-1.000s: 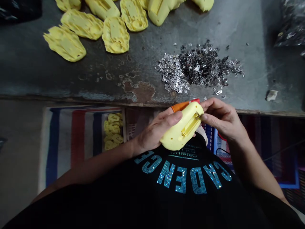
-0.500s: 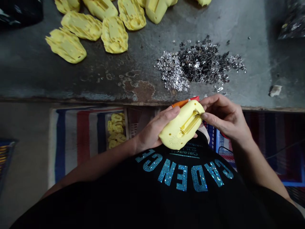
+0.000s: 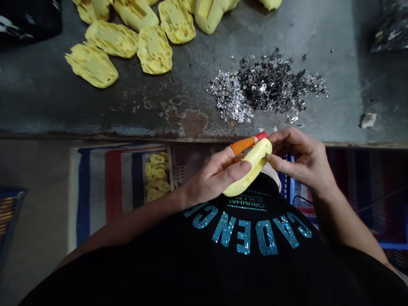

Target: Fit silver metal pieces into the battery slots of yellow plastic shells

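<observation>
My left hand (image 3: pixel 212 176) is closed around a yellow plastic shell (image 3: pixel 251 166), a rounded toy-like housing half with a long battery slot, now tilted nearly edge-on. Its index finger wears an orange finger cot (image 3: pixel 242 145) with a red tip. At the shell's far right end, my right hand (image 3: pixel 301 157) pinches with thumb and index finger, the thumb pressing at the slot's end. Whether a small metal piece sits under that thumb is hidden. Just beyond, on the table, lies a heap of small shiny metal clips (image 3: pixel 267 85).
Several more yellow shells (image 3: pixel 154 50) lie at the table's back left. The grey metal table (image 3: pixel 134 102) ends at a front edge just beyond my hands. A white scrap (image 3: pixel 368 120) and a clear bag (image 3: pixel 392 32) are at right. Below left, yellow parts (image 3: pixel 157 174) rest beside a striped sheet (image 3: pixel 113 182).
The shell has been turned in my left hand, from its slotted face showing fully to nearly edge-on. My right thumb and index finger have stayed at its end.
</observation>
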Available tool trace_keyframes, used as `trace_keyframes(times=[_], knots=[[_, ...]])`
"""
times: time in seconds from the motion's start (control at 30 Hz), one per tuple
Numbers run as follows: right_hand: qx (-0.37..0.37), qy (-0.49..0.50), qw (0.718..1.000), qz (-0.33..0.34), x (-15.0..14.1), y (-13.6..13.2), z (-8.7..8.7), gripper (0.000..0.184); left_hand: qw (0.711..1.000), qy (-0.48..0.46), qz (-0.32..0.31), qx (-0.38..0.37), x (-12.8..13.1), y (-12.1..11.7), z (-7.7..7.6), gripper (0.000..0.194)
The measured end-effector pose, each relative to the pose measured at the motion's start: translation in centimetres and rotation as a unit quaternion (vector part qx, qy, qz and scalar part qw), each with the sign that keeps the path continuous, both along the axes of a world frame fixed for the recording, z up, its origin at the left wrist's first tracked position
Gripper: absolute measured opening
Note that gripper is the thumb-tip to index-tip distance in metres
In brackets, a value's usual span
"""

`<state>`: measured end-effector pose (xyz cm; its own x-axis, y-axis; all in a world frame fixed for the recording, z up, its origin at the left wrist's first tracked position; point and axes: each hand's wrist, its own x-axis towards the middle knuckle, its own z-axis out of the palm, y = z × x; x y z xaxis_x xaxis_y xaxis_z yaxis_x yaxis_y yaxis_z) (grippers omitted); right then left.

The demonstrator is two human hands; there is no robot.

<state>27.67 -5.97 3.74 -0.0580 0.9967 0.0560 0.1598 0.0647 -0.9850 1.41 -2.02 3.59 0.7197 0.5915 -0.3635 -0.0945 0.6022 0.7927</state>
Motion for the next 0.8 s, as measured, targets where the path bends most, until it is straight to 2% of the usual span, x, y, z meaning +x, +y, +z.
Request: trace_keyframes(times=[0.17,0.6,0.7,0.8], knots=[[0.030,0.018,0.999,-0.015,-0.4,-0.3,-0.5,0.032,1.000,0.005,0.005,0.018,0.0,0.3,0.3,0.074],[0.033,0.015,0.999,-0.027,-0.3,-0.1,-0.1,0.028,0.997,-0.059,0.024,-0.037,0.4,0.1,-0.5,0.052],[0.040,0.027,0.998,-0.035,-0.6,-0.2,-0.4,0.028,0.998,-0.051,0.018,-0.036,0.0,0.3,-0.6,0.049],[0.005,0.078,0.996,-0.053,-1.2,-0.4,-1.3,0.035,0.999,-0.042,-0.007,-0.018,-1.3,1.1,-0.5,0.052]])
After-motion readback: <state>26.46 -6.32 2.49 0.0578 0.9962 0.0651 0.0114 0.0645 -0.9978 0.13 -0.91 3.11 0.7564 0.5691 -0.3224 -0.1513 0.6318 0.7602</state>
